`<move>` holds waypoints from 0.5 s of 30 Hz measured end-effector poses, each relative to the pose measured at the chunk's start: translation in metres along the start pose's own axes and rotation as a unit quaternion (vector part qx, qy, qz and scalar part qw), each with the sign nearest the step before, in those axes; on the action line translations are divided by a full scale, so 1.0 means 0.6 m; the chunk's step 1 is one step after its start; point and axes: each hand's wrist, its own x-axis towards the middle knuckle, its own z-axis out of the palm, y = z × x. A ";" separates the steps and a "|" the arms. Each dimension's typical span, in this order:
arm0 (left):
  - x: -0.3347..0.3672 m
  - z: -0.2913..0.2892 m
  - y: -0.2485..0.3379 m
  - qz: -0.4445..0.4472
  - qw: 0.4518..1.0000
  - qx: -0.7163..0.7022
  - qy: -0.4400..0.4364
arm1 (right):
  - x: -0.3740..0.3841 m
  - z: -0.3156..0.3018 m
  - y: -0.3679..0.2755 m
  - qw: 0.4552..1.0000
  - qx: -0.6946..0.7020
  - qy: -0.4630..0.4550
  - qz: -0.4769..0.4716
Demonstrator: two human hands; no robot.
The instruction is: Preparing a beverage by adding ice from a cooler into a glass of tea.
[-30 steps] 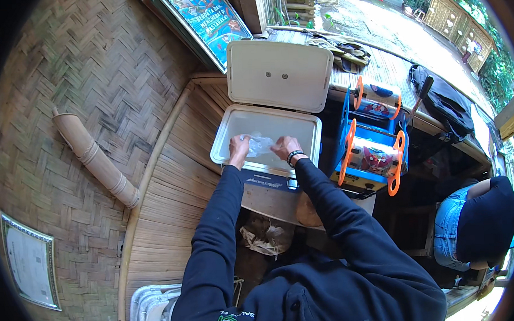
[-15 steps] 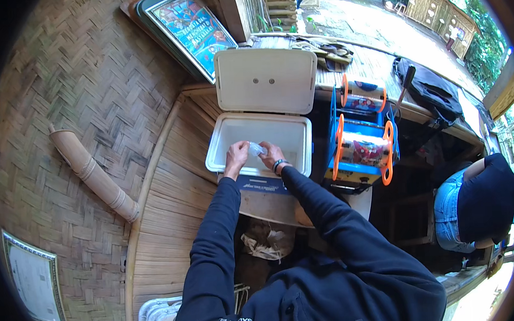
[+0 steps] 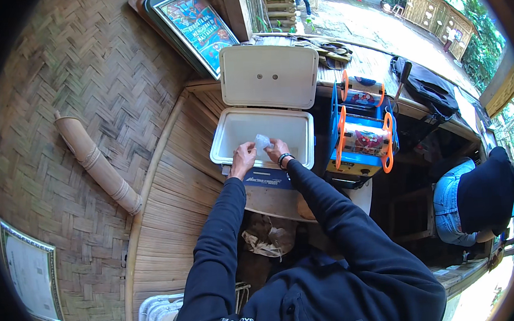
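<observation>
Over the opening of a white cool box (image 3: 216,140) with a blue front, my two hands meet around a small, crumpled clear plastic bag (image 3: 262,141). My right hand (image 3: 277,150), a dark bracelet on its wrist, pinches the bag's right side. The fingers of my left hand (image 3: 244,157) are pressed together at its lower left edge. What the bag contains, if anything, is too small to make out. The box's lid (image 3: 269,75) stands raised at the back, and the white inside shows behind my hands.
Right of the box stands a blue sealing machine (image 3: 356,166) with printed film rolls and orange reel ends. A black bag (image 3: 425,90) lies on the bamboo counter behind it. Another person (image 3: 483,198) bends at the far right. A framed poster (image 3: 199,33) leans at the back left.
The plastic bag has risen a little and stands fuller above my fingers. My left hand has shifted slightly right and down. The other person at the right has moved slightly.
</observation>
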 end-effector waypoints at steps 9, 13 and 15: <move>0.014 -0.066 -0.101 0.093 0.990 -0.039 0.101 | -0.017 0.023 -0.110 0.990 0.127 0.001 -0.054; -0.019 0.033 0.096 -0.057 0.900 -0.418 -0.110 | -0.012 -0.077 0.016 0.974 0.194 0.107 -0.040; -0.047 -0.004 0.073 -0.049 0.911 -0.403 -0.070 | -0.067 -0.087 -0.050 0.976 0.194 0.067 -0.070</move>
